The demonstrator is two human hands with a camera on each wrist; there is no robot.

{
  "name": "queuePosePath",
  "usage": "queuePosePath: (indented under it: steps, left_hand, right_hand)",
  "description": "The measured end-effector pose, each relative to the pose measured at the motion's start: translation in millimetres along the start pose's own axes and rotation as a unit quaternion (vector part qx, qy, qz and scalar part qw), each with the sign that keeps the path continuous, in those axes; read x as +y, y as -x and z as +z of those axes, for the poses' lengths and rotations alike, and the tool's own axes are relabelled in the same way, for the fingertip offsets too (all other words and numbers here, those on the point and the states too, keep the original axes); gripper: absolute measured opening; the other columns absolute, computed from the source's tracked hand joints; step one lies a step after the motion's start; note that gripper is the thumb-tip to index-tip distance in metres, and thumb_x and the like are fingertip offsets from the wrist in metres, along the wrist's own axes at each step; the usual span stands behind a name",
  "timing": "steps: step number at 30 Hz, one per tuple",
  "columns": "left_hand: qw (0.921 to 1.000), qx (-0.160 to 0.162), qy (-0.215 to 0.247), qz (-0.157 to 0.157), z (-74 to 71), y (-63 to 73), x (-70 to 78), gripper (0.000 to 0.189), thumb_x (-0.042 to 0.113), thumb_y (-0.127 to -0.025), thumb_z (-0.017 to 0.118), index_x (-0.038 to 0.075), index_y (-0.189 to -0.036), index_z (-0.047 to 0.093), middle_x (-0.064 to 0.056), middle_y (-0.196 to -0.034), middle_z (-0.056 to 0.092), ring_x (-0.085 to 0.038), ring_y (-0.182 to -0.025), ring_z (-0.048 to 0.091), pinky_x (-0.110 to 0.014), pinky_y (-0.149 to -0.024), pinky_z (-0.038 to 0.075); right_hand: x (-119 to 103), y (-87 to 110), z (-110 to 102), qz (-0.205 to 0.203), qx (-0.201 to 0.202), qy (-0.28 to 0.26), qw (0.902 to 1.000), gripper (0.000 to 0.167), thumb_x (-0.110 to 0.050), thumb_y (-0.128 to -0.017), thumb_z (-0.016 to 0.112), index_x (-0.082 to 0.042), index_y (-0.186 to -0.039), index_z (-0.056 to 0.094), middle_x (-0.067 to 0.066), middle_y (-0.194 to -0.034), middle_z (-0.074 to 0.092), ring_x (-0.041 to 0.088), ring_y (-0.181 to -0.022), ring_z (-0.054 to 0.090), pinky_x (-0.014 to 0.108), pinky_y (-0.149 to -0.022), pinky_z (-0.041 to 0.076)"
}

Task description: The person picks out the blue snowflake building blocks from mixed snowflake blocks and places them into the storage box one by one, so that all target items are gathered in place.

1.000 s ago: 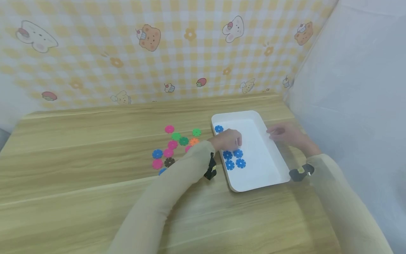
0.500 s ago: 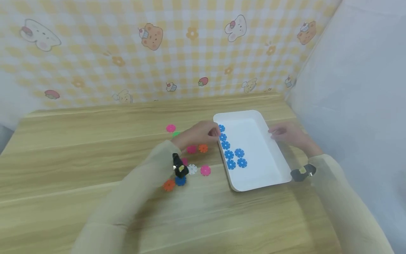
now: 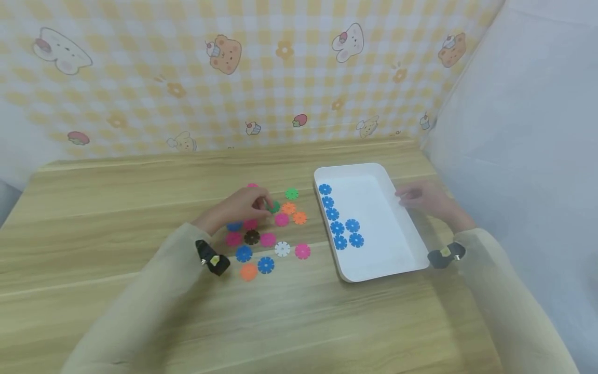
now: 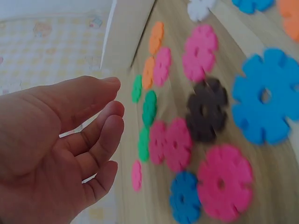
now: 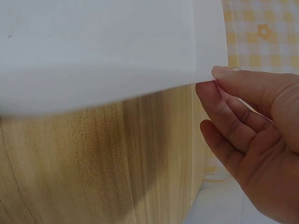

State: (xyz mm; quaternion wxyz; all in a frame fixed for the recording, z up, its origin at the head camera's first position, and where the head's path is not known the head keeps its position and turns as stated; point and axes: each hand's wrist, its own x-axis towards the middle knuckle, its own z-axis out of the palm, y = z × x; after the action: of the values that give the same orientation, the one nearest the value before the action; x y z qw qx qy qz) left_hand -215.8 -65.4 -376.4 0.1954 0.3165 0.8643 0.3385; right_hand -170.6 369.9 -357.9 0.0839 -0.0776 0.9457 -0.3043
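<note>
My left hand (image 3: 239,209) hovers over the loose notched plastic discs on the table, its fingers loosely bent with nothing between them. Close to its fingertips is a dark green disc (image 3: 274,206). In the left wrist view, a black disc (image 4: 207,110), a large blue disc (image 4: 266,95) and several pink ones lie beyond the hand (image 4: 70,135). My right hand (image 3: 427,200) pinches the right rim of a white tray (image 3: 380,223); thumb and forefinger grip that edge in the right wrist view. Several blue discs (image 3: 337,227) lie flat along the tray's left side.
Nearer the front edge lie an orange disc (image 3: 249,271), a blue disc (image 3: 266,265), a white disc (image 3: 282,249) and a pink disc (image 3: 302,251). A checked yellow cloth (image 3: 280,78) backs the wooden table (image 3: 117,218), and a white sheet (image 3: 523,130) hangs at the right.
My left hand has moved left, out of the tray and back over the loose discs. Blue discs at the tray's left edge, formerly covered by it, now show. The right hand stays at the rim.
</note>
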Motion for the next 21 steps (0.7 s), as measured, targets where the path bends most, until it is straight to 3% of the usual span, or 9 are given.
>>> queuePosePath:
  steps: [12,21]
  left_hand:
    - [0.9976,0.015,0.028,-0.062,-14.7,50.1,-35.1,0.025,0.011,-0.082,0.067,0.0,-0.103,0.06,-0.007,-0.088,0.059,-0.021,-0.081,0.054,-0.033,-0.073,0.047]
    - [0.9949,0.018,0.042,-0.091,-15.8,61.2,-47.9,0.032,0.011,-0.08,0.069,0.0,-0.108,0.057,-0.011,-0.094,0.057,-0.023,-0.085,0.051,-0.034,-0.076,0.045]
  right_hand:
    - [-0.5,-0.2,-1.0,0.014,-0.013,-0.014,0.9997,0.033,-0.009,-0.087,0.061,0.008,-0.115,0.057,0.027,-0.115,0.056,0.041,-0.102,0.055,0.05,-0.086,0.044]
    - [1.7,-0.7,-0.5,0.004,-0.004,-0.007,1.0,0.03,-0.006,-0.086,0.062,0.008,-0.112,0.059,0.026,-0.11,0.059,0.04,-0.098,0.057,0.048,-0.083,0.046]
